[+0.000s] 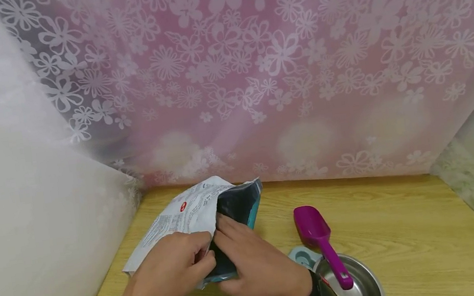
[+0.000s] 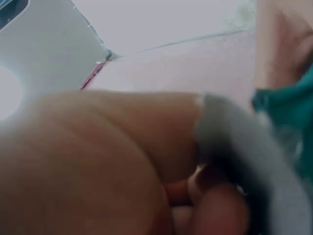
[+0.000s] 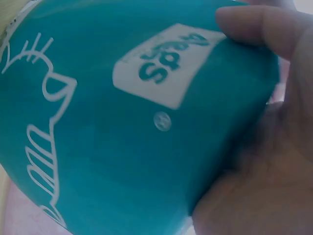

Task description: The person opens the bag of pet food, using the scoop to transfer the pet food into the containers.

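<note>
From the head view, we see both hands at the mouth of a bag (image 1: 183, 214), which leans away up and to the left of the grip. Our left hand (image 1: 176, 264) pinches the edge of the white wall between thumb and curled fingers; our right hand (image 1: 260, 268) has its fingers inside the dark mouth, seemingly with the teal wall between them and the thumb. Each hand having its own wall is, we judge, what keeps the mouth gaping. Right of the grip, a purple scoop (image 1: 313, 225) lies with its handle across a steel bowl (image 1: 360, 271) — probably laid there to leave both hands free. The bowl sits in a pale blue-green holder (image 1: 304, 256), partly under our right wrist, on the wooden table (image 1: 428, 223).

In the left wrist view, the pale edge runs between our left thumb and fingers, with teal beyond it; blur hides the fingertips.

In the right wrist view, a digit presses on the teal face beside a lettered patch (image 3: 166, 66) — likely bracing the wall from outside. We cannot tell what the hidden fingers touch.
</note>
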Motion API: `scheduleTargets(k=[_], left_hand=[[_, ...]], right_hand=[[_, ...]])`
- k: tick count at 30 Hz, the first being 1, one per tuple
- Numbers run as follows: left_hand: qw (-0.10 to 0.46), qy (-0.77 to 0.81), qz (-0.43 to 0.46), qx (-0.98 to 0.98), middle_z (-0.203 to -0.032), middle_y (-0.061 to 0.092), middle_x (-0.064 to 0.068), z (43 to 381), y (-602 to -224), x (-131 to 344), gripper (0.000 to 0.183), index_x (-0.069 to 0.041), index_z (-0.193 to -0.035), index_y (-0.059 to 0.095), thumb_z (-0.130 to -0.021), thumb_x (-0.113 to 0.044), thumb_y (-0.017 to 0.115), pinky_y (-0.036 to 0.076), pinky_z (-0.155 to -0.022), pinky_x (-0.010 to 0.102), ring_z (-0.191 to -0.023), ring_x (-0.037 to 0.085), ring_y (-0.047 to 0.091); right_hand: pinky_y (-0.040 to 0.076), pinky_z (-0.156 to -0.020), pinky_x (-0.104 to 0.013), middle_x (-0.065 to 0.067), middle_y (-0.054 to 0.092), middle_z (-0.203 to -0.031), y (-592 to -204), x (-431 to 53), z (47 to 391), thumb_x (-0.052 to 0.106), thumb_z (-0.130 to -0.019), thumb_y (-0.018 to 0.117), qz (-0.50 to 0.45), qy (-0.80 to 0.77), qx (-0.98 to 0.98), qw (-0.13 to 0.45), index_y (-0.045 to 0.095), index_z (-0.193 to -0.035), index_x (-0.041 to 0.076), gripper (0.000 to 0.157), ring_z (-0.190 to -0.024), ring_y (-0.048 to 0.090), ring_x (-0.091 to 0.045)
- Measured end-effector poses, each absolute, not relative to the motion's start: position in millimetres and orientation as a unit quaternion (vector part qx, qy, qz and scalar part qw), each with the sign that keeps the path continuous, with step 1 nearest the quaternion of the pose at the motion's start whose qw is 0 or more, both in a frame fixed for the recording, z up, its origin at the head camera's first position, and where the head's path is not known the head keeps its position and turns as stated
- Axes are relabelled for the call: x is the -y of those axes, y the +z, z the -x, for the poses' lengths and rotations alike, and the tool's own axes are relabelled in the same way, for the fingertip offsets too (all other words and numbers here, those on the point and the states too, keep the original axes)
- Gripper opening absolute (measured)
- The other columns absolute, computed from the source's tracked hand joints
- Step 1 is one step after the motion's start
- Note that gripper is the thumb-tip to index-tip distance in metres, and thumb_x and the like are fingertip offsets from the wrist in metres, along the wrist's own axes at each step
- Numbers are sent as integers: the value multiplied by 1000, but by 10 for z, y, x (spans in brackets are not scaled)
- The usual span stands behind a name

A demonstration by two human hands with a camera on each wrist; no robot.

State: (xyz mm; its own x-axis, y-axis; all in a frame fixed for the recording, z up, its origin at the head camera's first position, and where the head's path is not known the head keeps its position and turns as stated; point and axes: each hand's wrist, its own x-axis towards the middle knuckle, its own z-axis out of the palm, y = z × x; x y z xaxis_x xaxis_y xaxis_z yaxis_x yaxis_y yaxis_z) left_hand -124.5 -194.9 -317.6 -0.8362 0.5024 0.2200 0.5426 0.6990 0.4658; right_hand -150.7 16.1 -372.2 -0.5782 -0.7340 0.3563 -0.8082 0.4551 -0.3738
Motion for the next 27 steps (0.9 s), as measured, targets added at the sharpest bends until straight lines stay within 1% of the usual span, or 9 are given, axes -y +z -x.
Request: scheduleTargets(k=[4,7,11,13,16,19,21,24,27], left_hand=[[36,-269,269,924,-56,34,-16,1248,-3158,1941,35,-23,-69,44,-99,-15,61,29,-50,22,-47,2,30],[49,-278,247,927,-56,35,-15,1251,-3147,1960,36,-23,-68,45,-98,-15,62,29,-49,22,-46,3,30],[62,-290,226,928,-55,35,-14,1269,-3147,1985,36,-22,-67,45,-99,-14,61,29,-49,23,-45,3,30],[67,-295,218,928,-55,34,-14,1278,-3157,1998,37,-21,-67,44,-99,-13,61,29,-48,23,-44,3,29],[83,-299,207,928,-55,30,-14,1288,-3174,2015,38,-21,-67,41,-98,-12,61,27,-48,22,-45,3,25],[93,-302,203,927,-56,26,-15,1292,-3182,2025,39,-20,-66,39,-97,-11,62,24,-50,21,-48,2,21],[94,-302,204,927,-57,24,-16,1298,-3178,2024,40,-21,-65,38,-95,-10,62,22,-51,21,-50,1,19],[84,-305,207,926,-57,23,-16,1305,-3163,2023,40,-21,-65,38,-95,-9,61,22,-51,21,-51,1,17],[79,-308,206,926,-58,23,-16,1312,-3142,2031,39,-21,-65,38,-95,-9,61,22,-52,21,-51,1,17]], right_hand=[[19,-125,-42,1,13,-173,-3733,-173,1524,30,-88,75,-448,259,853,63,21,-165,12,96,-159,9,-17],[19,-125,-43,0,9,-173,-3716,-196,1521,32,-91,74,-450,247,856,65,21,-165,11,94,-159,9,-17],[17,-126,-45,3,4,-174,-3684,-259,1479,37,-96,71,-459,244,851,70,17,-166,13,91,-159,8,-17],[15,-126,-46,5,4,-174,-3665,-337,1439,37,-97,70,-459,250,850,68,18,-166,14,89,-159,9,-16],[17,-125,-49,6,14,-172,-3630,-524,1359,32,-96,71,-449,254,852,88,27,-164,14,83,-158,17,-17],[29,-121,-51,6,29,-167,-3595,-770,1256,28,-93,75,-418,237,867,130,38,-159,17,77,-153,29,-18],[39,-115,-51,7,36,-163,-3571,-948,1181,28,-91,76,-388,221,883,145,43,-156,18,73,-149,36,-19],[48,-106,-49,11,44,-156,-3550,-1207,1107,31,-92,77,-342,192,908,144,51,-150,21,65,-142,45,-18],[52,-100,-47,7,55,-146,-3578,-1438,1121,30,-90,78,-315,171,922,149,60,-140,18,54,-132,54,-17]])
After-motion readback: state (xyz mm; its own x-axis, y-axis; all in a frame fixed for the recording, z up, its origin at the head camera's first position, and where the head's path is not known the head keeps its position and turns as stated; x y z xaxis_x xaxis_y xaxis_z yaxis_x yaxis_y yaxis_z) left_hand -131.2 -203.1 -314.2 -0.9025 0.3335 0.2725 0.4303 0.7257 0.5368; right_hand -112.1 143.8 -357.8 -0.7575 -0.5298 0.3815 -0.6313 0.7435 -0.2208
